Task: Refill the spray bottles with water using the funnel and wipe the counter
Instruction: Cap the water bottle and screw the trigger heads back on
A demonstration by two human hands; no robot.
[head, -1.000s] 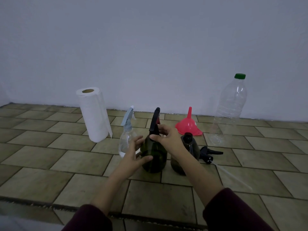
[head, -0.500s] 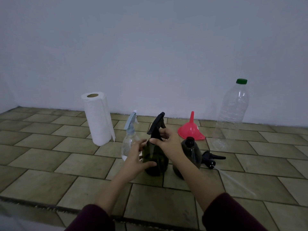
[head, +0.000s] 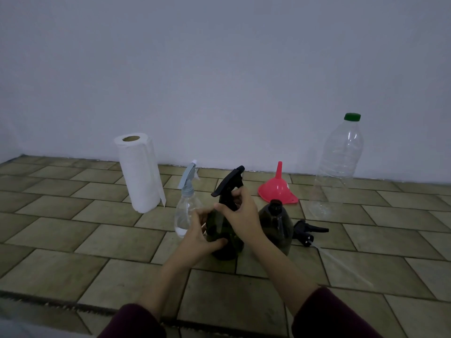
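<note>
A dark green spray bottle (head: 225, 242) stands at the centre of the tiled counter (head: 73, 259). My left hand (head: 199, 236) wraps its body and my right hand (head: 240, 213) grips the neck of its black trigger head (head: 228, 184), which is tilted. To its right stands a second dark bottle (head: 278, 225) with an open neck, its removed black trigger head (head: 307, 231) lying beside it with a clear tube trailing right. A clear spray bottle (head: 186, 211) with a pale blue head stands to the left. A red funnel (head: 278, 189) rests upside down behind.
A white paper towel roll (head: 140, 174) stands at the back left. A large clear plastic bottle (head: 336, 172) with a green cap stands at the back right near the wall. The counter's front edge runs just before my sleeves.
The black trigger head has turned and tilted under my right hand while my left hand keeps hold of the bottle body. The view has shifted slightly.
</note>
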